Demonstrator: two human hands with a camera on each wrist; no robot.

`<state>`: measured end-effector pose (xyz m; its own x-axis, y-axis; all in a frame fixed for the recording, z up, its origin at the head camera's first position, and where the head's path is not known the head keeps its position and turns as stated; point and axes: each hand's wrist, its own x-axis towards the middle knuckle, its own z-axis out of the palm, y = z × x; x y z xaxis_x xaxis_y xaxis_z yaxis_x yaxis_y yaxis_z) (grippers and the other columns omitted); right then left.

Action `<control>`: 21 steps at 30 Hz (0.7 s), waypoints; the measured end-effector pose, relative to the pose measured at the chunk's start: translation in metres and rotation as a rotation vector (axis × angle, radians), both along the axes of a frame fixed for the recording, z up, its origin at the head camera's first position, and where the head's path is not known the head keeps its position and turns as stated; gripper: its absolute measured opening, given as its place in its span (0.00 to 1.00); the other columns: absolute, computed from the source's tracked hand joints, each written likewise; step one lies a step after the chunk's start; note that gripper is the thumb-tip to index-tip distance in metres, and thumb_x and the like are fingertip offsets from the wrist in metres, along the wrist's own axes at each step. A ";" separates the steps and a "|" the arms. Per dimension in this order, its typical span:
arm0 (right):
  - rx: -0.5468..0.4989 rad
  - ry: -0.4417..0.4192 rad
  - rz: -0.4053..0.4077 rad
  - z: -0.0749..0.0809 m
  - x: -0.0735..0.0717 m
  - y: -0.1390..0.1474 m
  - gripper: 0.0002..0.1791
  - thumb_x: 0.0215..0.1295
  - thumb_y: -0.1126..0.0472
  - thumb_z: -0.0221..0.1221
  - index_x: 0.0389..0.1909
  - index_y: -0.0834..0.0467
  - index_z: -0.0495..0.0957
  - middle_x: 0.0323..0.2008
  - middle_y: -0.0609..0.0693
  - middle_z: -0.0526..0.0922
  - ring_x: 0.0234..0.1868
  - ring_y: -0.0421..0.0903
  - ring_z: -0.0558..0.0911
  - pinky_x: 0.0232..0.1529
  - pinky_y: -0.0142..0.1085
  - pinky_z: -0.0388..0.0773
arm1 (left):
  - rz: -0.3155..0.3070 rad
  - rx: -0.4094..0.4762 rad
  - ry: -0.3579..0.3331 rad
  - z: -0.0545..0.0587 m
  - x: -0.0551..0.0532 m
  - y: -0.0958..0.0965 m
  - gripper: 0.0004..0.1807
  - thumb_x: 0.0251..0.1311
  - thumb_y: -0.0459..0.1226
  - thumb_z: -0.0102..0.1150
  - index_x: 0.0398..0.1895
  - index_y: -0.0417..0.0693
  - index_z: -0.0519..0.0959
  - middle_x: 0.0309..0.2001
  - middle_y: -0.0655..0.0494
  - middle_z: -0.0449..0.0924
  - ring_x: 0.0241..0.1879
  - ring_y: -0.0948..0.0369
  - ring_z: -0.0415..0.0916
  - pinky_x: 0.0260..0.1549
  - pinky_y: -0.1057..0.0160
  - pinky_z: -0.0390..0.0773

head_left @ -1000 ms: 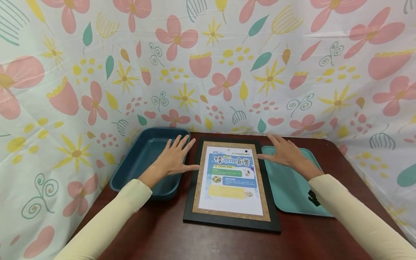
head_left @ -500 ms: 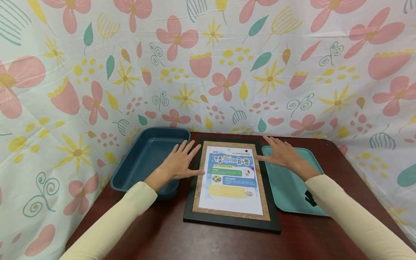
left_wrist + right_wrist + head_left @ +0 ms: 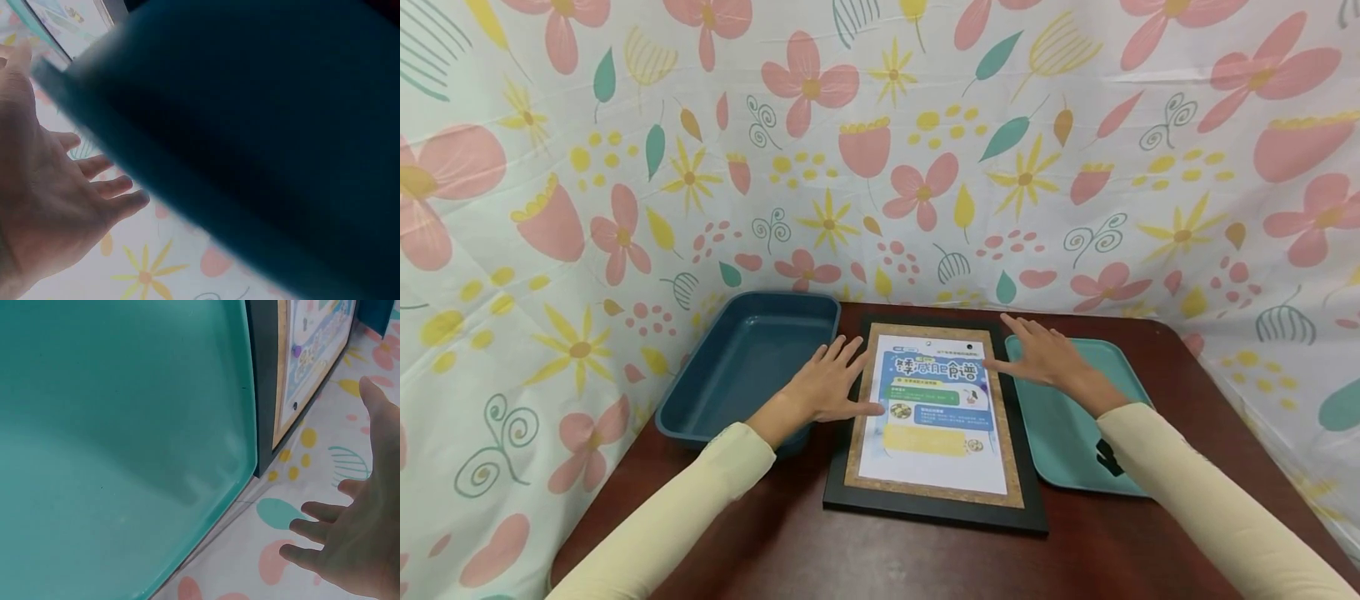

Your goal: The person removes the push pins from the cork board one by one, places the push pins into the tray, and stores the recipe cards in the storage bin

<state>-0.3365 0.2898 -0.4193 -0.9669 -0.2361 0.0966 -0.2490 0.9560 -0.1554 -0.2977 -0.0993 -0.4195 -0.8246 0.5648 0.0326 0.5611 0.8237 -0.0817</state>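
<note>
A black-framed cork board [image 3: 865, 492] lies on the table, bearing a printed paper sheet [image 3: 917, 473] in Chinese with pictures. My left hand [image 3: 823, 385], fingers spread, hovers over the board's left edge; its thumb reaches over the sheet. My right hand [image 3: 1048, 360] hovers between the board's right edge and a teal tray [image 3: 1067, 442], thumb pointing at the sheet. Neither hand holds anything. A black pin [image 3: 295, 406] and a purple pin [image 3: 297, 351] show on the sheet in the right wrist view. A deep blue tray [image 3: 737, 367] stands left of the board, partly behind my left hand.
Everything stands on a dark red-brown table [image 3: 925, 562]. A flower-printed cloth [image 3: 880, 167] hangs behind the table and at its sides. A small black object [image 3: 1108, 458] shows beside my right sleeve, over the teal tray.
My left hand has moved right and slightly nearer, from over the blue tray to the board's left edge. The right hand has shifted slightly left. Board and trays have stayed put.
</note>
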 end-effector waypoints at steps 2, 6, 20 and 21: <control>-0.007 -0.004 0.004 0.000 0.000 0.000 0.61 0.50 0.23 0.56 0.76 0.56 0.48 0.71 0.67 0.55 0.70 0.66 0.55 0.64 0.66 0.50 | -0.007 0.004 -0.002 -0.001 0.001 0.002 0.57 0.48 0.79 0.35 0.77 0.61 0.43 0.76 0.51 0.40 0.74 0.47 0.40 0.67 0.42 0.51; -0.011 -0.007 0.010 -0.003 -0.001 -0.001 0.60 0.51 0.25 0.57 0.76 0.56 0.47 0.71 0.67 0.55 0.70 0.66 0.55 0.63 0.66 0.51 | -0.016 0.016 -0.023 -0.004 0.003 0.005 0.56 0.50 0.78 0.37 0.77 0.62 0.40 0.76 0.51 0.41 0.74 0.47 0.40 0.67 0.41 0.51; -0.006 -0.010 0.025 -0.007 -0.002 -0.006 0.59 0.51 0.27 0.59 0.75 0.57 0.49 0.70 0.68 0.57 0.70 0.67 0.55 0.63 0.66 0.51 | -0.003 -0.059 -0.065 -0.010 0.009 0.016 0.56 0.50 0.79 0.32 0.77 0.62 0.39 0.76 0.51 0.43 0.74 0.47 0.39 0.69 0.44 0.48; -0.005 -0.013 0.024 -0.008 -0.002 -0.006 0.60 0.51 0.26 0.58 0.75 0.57 0.49 0.70 0.68 0.57 0.70 0.67 0.55 0.63 0.66 0.51 | -0.004 -0.062 -0.071 -0.011 0.010 0.017 0.56 0.50 0.79 0.32 0.77 0.62 0.39 0.76 0.50 0.43 0.74 0.47 0.39 0.69 0.45 0.47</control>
